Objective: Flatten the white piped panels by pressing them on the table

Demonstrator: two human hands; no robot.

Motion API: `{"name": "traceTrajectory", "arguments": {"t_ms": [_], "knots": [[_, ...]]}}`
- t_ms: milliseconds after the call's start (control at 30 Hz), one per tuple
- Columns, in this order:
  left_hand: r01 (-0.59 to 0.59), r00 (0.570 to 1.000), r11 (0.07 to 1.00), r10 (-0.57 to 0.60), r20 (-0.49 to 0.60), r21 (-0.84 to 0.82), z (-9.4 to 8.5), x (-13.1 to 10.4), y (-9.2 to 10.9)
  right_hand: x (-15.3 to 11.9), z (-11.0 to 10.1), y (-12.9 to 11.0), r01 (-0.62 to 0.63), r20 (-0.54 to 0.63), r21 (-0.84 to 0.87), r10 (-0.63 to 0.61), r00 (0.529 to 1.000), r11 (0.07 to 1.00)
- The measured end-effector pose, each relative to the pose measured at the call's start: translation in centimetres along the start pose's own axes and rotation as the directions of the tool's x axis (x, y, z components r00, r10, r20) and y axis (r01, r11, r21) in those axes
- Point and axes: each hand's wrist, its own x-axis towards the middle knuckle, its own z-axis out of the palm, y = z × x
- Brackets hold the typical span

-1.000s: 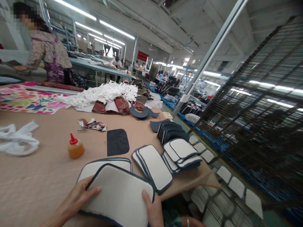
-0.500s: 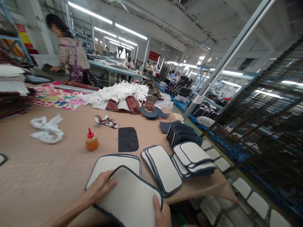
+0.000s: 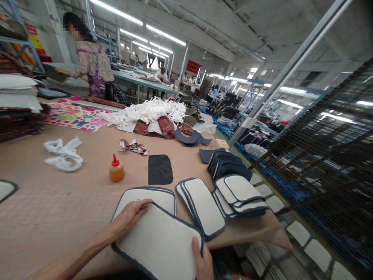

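Observation:
A pale panel with a dark blue edge (image 3: 160,241) is tilted between my two hands near the table's front. My left hand (image 3: 131,218) is closed on its upper left edge, fingers over the rim. On the right edge, my right hand (image 3: 202,258) grips with the thumb on the pale face. Just behind lies a stack of similar panels (image 3: 128,196), partly covered by the held one and my left hand. To the right are another stack (image 3: 204,206) and a further pile of pale panels (image 3: 243,188).
On the brown table (image 3: 72,202) are a glue bottle with a red cap (image 3: 116,171), a dark flat piece (image 3: 160,169), white strips (image 3: 65,155), dark curved pieces (image 3: 225,165) and a white scrap heap (image 3: 148,111). A person (image 3: 94,66) stands at the back left.
The held panel has tilted slightly, and my left hand has shifted up along its edge. The view has moved a little. The person at the back left has raised a dark sheet.

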Motion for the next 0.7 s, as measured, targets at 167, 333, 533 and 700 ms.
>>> {"name": "traceTrajectory", "arguments": {"t_ms": [167,333,533,700], "knots": [[0.12,0.99,0.94,-0.089,0.109,-0.318,-2.4,0.2,2.6,0.5,-0.9,0.2,-0.002,0.049,-0.071,0.006,0.999,0.997],[0.223,0.946,0.89,-0.1,0.309,-0.397,-2.8,-0.7,1.9,0.4,-0.9,-1.1,-0.039,-0.007,-0.066,0.039,0.999,0.997],[0.022,1.0,0.995,-0.023,-0.004,-0.101,-0.6,-0.2,-1.2,-1.2,1.8,-0.1,0.071,0.102,-0.118,-0.059,0.993,0.991],[0.017,0.998,0.988,-0.008,0.056,-0.151,-0.9,-0.4,0.0,-0.4,2.3,1.2,0.129,-0.028,-0.387,-0.152,0.988,0.913]]}}
